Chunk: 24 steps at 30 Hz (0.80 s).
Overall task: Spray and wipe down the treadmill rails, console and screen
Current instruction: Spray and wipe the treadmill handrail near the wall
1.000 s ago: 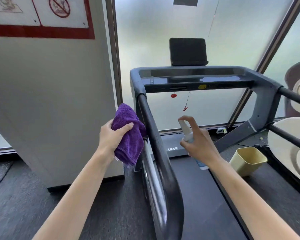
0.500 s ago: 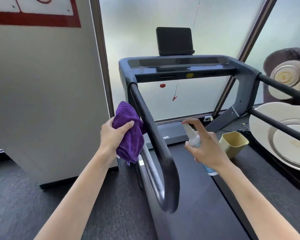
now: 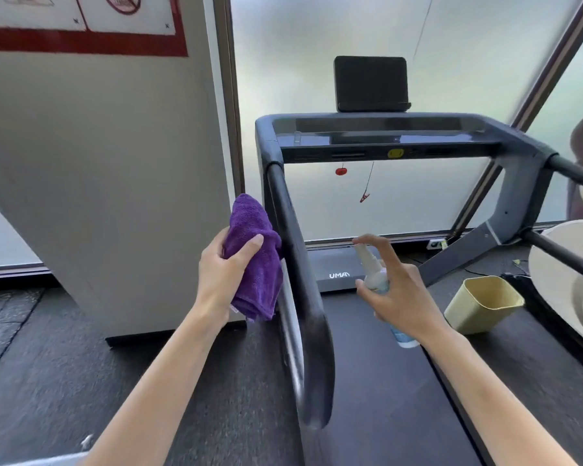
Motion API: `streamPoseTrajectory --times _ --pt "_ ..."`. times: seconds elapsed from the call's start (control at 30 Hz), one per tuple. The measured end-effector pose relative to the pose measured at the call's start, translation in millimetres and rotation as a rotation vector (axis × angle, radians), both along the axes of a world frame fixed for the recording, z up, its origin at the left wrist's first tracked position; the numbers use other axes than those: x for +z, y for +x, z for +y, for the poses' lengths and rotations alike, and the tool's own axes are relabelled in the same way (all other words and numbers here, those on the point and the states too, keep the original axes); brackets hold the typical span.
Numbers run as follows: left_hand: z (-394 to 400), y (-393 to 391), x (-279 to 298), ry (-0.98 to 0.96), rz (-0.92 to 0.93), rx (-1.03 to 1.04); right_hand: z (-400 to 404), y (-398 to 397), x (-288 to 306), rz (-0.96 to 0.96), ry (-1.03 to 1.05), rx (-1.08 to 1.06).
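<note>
My left hand grips a folded purple cloth and holds it against the outer side of the treadmill's dark left rail. My right hand grips a small white spray bottle, index finger on its nozzle, pointed at that rail from the inside. The console spans the top of the frame, with a black screen standing on it. The right rail runs off the right edge. The belt lies below my arms.
A beige pillar with a red-bordered sign stands close on the left. A yellow bin sits right of the belt, with large pale round objects beyond it. Frosted glass is behind the treadmill. A red safety clip hangs under the console.
The camera view has shifted a little; both hands keep their grips, the cloth stays on the left rail and the bottle stays aimed at it.
</note>
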<state>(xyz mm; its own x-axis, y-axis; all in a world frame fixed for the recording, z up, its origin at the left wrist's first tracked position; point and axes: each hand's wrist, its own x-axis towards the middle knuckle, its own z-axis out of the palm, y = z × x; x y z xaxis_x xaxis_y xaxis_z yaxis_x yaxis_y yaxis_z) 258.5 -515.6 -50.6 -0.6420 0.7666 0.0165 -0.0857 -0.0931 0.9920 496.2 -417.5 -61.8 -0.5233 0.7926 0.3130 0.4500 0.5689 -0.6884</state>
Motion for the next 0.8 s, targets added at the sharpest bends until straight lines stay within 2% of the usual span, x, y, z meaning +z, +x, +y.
streamPoseTrajectory --times 0.1,0.23,0.3,0.5,0.8 --pt "-9.6 17.4 -6.7 -0.048 0.025 -0.139 6.8 -5.9 -2.2 0.101 0.01 0.023" --pt "-12.7 50.4 -18.0 -0.011 0.206 -0.117 12.6 -12.8 -5.2 0.126 0.026 0.068" --pt "-8.4 66.7 -18.6 -0.013 0.259 -0.17 13.4 -15.2 -7.1 0.134 0.024 0.091" --pt "19.3 68.9 -23.8 -0.123 0.398 -0.063 18.2 -17.9 -12.4 0.151 -0.021 0.131" --pt "84.4 28.9 -12.1 -0.155 0.285 0.009 46.3 -42.6 -20.1 0.131 -0.037 0.192"
